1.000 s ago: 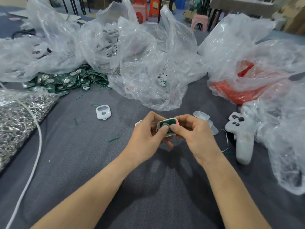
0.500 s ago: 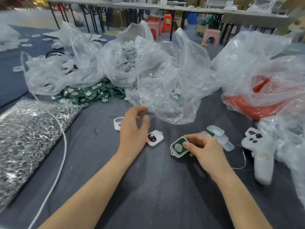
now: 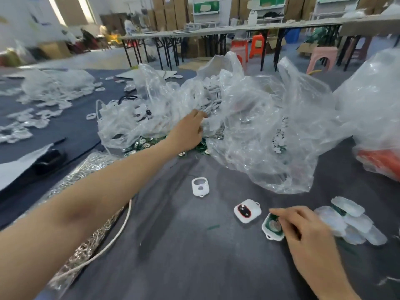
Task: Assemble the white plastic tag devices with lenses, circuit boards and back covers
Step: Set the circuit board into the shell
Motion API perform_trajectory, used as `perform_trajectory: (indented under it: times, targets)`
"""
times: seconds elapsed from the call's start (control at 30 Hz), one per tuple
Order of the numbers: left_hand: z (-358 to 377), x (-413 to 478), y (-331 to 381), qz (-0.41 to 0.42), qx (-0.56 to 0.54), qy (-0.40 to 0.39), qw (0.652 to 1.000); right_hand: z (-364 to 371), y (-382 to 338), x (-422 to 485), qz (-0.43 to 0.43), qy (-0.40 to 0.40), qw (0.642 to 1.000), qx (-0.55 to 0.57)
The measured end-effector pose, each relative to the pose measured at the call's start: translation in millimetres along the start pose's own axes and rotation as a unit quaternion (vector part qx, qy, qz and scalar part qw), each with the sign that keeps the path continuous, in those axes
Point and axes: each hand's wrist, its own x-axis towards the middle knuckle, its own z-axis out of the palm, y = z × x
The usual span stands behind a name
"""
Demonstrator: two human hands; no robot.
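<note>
My left hand (image 3: 187, 131) is stretched far forward, its fingertips at the folds of a clear bag of white plastic parts (image 3: 213, 95); nothing shows in its grip. My right hand (image 3: 302, 229) pinches the edge of a white tag shell with a green circuit board and coin cell inside (image 3: 273, 228), low over the cloth. An assembled white tag with a red-rimmed lens (image 3: 246, 211) lies just left of it. An empty white shell (image 3: 200, 186) lies farther left. Loose green circuit boards (image 3: 144, 145) sit under the bag's edge. Clear covers (image 3: 351, 221) are stacked to the right.
A bag of metal rings (image 3: 95, 211) and a white cord (image 3: 121, 226) lie along the left. Big crumpled clear bags (image 3: 270, 135) fill the middle, and one with red contents (image 3: 383, 164) sits at the right. Dark grey cloth (image 3: 184, 256) covers the table.
My left hand let go of the tag and reached forward to the bag of white parts. My right hand keeps the shell with the board and has lowered it towards the cloth.
</note>
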Motion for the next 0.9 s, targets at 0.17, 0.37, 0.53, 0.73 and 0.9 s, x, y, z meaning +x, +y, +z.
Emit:
perform_trajectory:
  times: [0.17, 0.37, 0.53, 0.73, 0.9]
  targets:
    - [22.8, 65.7, 21.0, -0.091, -0.013, -0.04, 0.995, 7.0, 8.9, 7.2, -0.076, 0.05, 0.994, -0.06]
    - [35.7, 103.8, 5.8, -0.151, 0.102, -0.096, 0.979, 17.6, 11.5, 9.1, -0.104, 0.104, 0.987, -0.069]
    - [41.8, 103.9, 1.4, -0.188, 0.094, 0.028, 0.977, 19.2, 10.3, 7.8, -0.094, 0.102, 0.988, -0.062]
    - [11.4, 81.4, 17.8, -0.256, -0.407, 0.166, 0.861, 19.6, 11.2, 7.2, -0.076, 0.081, 0.991, -0.08]
    - [-15.1, -6.2, 56.5, -0.252, -0.563, 0.158, 0.771, 13.2, 4.3, 3.4, -0.077, 0.053, 0.995, -0.036]
